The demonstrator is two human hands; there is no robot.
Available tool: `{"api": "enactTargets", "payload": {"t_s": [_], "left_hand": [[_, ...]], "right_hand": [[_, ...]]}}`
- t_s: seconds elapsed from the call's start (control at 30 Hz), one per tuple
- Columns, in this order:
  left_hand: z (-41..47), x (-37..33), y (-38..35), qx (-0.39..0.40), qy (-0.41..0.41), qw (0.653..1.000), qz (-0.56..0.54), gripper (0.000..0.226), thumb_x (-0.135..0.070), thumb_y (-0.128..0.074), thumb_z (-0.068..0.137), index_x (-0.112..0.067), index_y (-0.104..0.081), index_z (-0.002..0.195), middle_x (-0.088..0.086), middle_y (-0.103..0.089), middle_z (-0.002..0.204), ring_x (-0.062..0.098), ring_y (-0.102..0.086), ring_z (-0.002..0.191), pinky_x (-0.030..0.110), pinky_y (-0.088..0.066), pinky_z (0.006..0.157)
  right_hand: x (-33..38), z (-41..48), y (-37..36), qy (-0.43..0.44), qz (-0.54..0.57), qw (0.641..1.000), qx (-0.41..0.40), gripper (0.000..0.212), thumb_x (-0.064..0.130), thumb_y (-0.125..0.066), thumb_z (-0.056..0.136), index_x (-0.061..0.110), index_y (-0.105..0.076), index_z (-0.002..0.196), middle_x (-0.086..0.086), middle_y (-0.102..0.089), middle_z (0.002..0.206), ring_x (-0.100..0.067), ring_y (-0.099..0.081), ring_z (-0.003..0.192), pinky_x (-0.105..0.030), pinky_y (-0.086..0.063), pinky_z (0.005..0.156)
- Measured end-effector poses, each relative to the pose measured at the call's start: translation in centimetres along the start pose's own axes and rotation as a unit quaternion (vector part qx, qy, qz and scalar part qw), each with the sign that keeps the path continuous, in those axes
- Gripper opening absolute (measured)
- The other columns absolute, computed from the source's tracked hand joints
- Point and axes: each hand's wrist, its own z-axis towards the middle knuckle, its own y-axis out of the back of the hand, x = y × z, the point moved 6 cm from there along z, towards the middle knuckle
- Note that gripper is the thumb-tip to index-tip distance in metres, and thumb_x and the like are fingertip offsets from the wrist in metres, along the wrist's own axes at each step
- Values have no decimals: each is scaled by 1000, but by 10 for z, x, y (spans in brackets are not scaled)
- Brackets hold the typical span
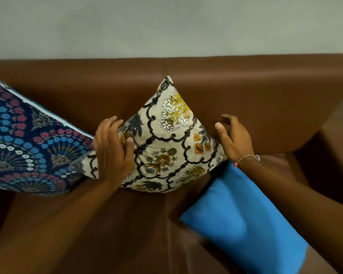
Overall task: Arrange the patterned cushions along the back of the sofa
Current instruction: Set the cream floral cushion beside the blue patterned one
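Observation:
A cream cushion with black scrollwork and yellow and orange flowers stands on one corner against the brown leather sofa back. My left hand lies flat on its left side, fingers spread, pressing rather than gripping. My right hand hovers at the cushion's right corner with curled, parted fingers and holds nothing. A dark blue cushion with red, blue and white flower fans leans against the sofa back at the left, touching the cream one.
A plain bright blue cushion lies on the sofa seat under my right forearm. The sofa's right armrest rises at the right. A pale grey wall stands behind the sofa.

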Motion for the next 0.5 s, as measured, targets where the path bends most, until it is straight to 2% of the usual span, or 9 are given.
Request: {"api": "enactTargets", "payload": {"t_s": [0.03, 0.1, 0.17, 0.23, 0.3, 0.37, 0.43, 0.5], "left_hand": [[-17, -15, -1, 0, -20, 1000, 6, 48, -28, -50, 94, -11, -42, 139, 12, -39, 151, 30, -31, 145, 47, -21, 119], [-61, -51, -12, 49, -58, 997, 15, 60, -33, -57, 89, -10, -41, 142, 14, -33, 156, 33, -24, 149, 52, -16, 121], [-119, -88, -33, 136, -105, 985, 21, 73, -39, -63, 82, -11, -39, 145, 15, -28, 160, 34, -18, 152, 54, -13, 122], [-186, -120, -62, 254, -159, 954, 24, 89, -46, -66, 80, -14, -28, 154, 13, -17, 165, 33, -9, 154, 53, -12, 123], [-251, -144, -100, 368, -212, 904, 56, 105, -57, -65, 76, -18, -14, 159, 13, -11, 167, 35, -5, 155, 55, -14, 121], [-299, -150, -133, 453, -229, 855, 106, 119, -66, -65, 67, -17, -8, 159, 15, -10, 167, 37, -4, 154, 55, -13, 120], [-324, -149, -157, 487, -207, 838, 134, 133, -69, -67, 58, -13, -2, 159, 19, -5, 167, 39, -5, 154, 56, -14, 120], [-329, -152, -180, 483, -170, 846, 150, 135, -65, -70, 58, -8, 0, 158, 25, -6, 165, 42, -10, 152, 58, -16, 120]], "right_hand": [[-14, -7, 16, 13, -15, 1000, 0, 58, 61, -38, 95, 20, -46, 135, -6, -63, 127, -24, -55, 116, -35, -41, 90], [-45, -28, 49, 47, -63, 997, 5, 47, 46, -44, 99, 15, -48, 134, -10, -61, 128, -27, -52, 118, -38, -39, 96], [-78, -62, 79, 90, -105, 990, 14, 39, 33, -46, 100, 9, -52, 131, -15, -61, 125, -30, -51, 117, -39, -37, 101], [-117, -108, 102, 122, -138, 982, 37, 39, 20, -44, 96, 3, -56, 128, -21, -60, 127, -37, -49, 119, -45, -35, 105], [-168, -163, 118, 143, -184, 967, 100, 52, 8, -43, 81, -1, -56, 130, -24, -57, 132, -41, -48, 125, -51, -31, 110], [-219, -217, 122, 146, -246, 941, 181, 68, 8, -45, 69, 2, -52, 136, -23, -52, 140, -42, -42, 134, -57, -29, 111], [-257, -258, 119, 137, -300, 916, 228, 81, 8, -50, 65, 5, -41, 145, -21, -39, 152, -40, -30, 144, -60, -27, 112], [-284, -283, 107, 133, -342, 897, 246, 91, 10, -63, 63, 5, -33, 149, -23, -29, 157, -41, -24, 146, -60, -25, 114]]}}
